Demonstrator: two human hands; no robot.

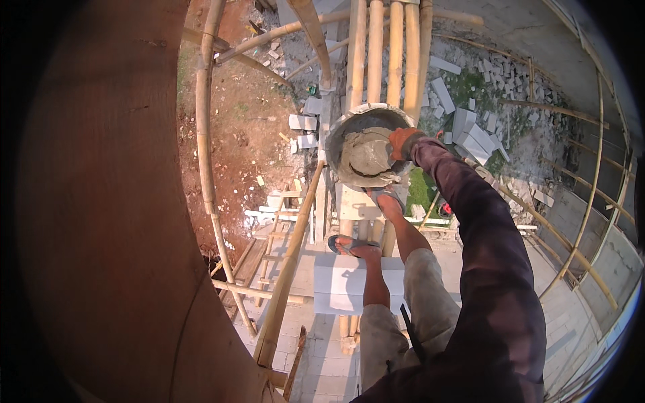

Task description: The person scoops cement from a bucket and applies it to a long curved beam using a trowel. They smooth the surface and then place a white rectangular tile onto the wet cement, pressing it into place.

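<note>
A round grey bucket [334, 138] stands on the bamboo poles just ahead of my feet, with its rim caked in dried cement. Wet grey mortar [366, 153] fills part of it, heaped, with a dark curved gap across the heap. My right hand [402, 143] reaches in over the bucket's right side, its fingers closed at the mortar's edge. Whatever it grips is hidden by the hand and the mortar. My left hand is out of view.
I stand in sandals on a narrow bamboo scaffold [376, 60] with a pale board [336, 289] across it. Bamboo poles [203, 134] rise on both sides. Below lie broken white blocks [470, 134] and red soil [245, 141]. A large brown surface [107, 201] blocks the left.
</note>
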